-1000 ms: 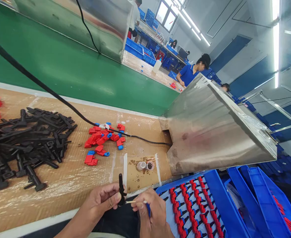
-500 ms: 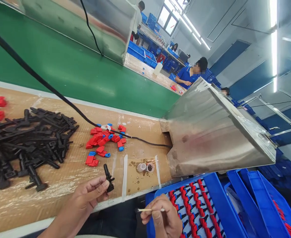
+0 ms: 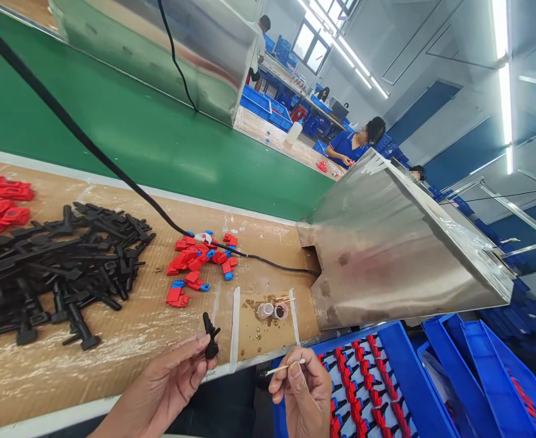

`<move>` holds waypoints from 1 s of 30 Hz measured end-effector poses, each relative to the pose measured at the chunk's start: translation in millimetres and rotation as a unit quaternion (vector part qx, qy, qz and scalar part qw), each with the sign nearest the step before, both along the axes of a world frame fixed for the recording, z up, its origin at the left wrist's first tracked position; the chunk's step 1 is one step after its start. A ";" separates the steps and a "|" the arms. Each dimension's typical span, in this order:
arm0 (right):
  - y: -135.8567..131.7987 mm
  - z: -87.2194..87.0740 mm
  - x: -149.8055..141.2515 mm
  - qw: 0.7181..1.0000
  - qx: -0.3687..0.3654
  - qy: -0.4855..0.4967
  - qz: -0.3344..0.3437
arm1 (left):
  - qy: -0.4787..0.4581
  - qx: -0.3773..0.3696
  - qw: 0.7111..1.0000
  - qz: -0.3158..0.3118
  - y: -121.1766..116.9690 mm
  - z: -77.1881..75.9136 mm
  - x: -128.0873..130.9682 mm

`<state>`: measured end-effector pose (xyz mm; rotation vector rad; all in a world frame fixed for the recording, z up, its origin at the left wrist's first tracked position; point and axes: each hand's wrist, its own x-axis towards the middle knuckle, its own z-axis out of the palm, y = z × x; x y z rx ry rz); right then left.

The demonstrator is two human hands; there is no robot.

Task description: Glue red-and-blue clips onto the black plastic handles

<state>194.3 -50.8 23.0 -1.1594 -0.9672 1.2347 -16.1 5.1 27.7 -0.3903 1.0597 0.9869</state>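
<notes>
My left hand pinches a small black plastic part, held upright over the front edge of the bench. Between the thumb and fingers of my right hand is a cotton swab; its left tip looks dark and its right tip white. Beyond my hands two small cups stand side by side: a clear cup and a cup with dark liquid. More swabs lie behind them. A heap of black parts covers the left of the bench, with red and blue pieces nearer the middle.
A black cable crosses the bench to a notch in a metal partition. At lower right, a blue tray holds rows of red and black pieces. A green strip runs behind; a person in blue sits beyond.
The view has shifted slightly. My left hand has turned the black part a little and its fingers have opened out below. My right hand's swab now tilts up to the right.
</notes>
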 end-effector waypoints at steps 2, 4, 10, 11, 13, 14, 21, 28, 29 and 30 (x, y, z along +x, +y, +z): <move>0.4 -1.6 0.2 1.000 -0.001 -0.004 0.013 | -0.012 -0.014 1.000 0.006 0.6 5.8 -0.6; 0.8 -4.0 1.5 0.999 0.004 -0.001 0.036 | -0.026 -0.021 0.999 0.012 -0.1 6.5 -0.7; 0.0 -8.9 4.3 0.999 -0.007 0.003 0.036 | -0.028 -0.022 0.999 0.012 -1.5 6.2 -0.6; 0.0 -9.0 4.3 0.999 -0.010 -0.002 0.034 | -0.024 -0.018 0.999 0.012 -1.6 6.5 -0.7; 0.5 -8.3 3.4 0.999 -0.015 -0.010 0.030 | -0.013 -0.018 1.000 0.015 -1.9 7.1 -1.1; 0.9 -7.5 2.4 0.999 -0.016 -0.013 0.025 | -0.010 -0.019 1.000 0.016 -2.1 7.5 -1.2; 7.7 0.3 -3.8 0.999 0.002 -0.036 -0.015 | -0.007 -0.025 0.999 0.021 -0.8 11.5 0.8; 46.9 -3.3 23.6 0.927 0.071 -0.352 -0.109 | -0.008 0.024 0.999 0.031 -10.0 -25.1 5.3; 52.4 -5.7 27.8 0.908 0.081 -0.398 -0.100 | -0.010 0.030 0.999 0.033 -11.7 -31.8 5.9; 57.1 -8.7 31.4 0.892 0.088 -0.433 -0.094 | -0.013 0.035 0.999 0.032 -13.1 -37.6 6.5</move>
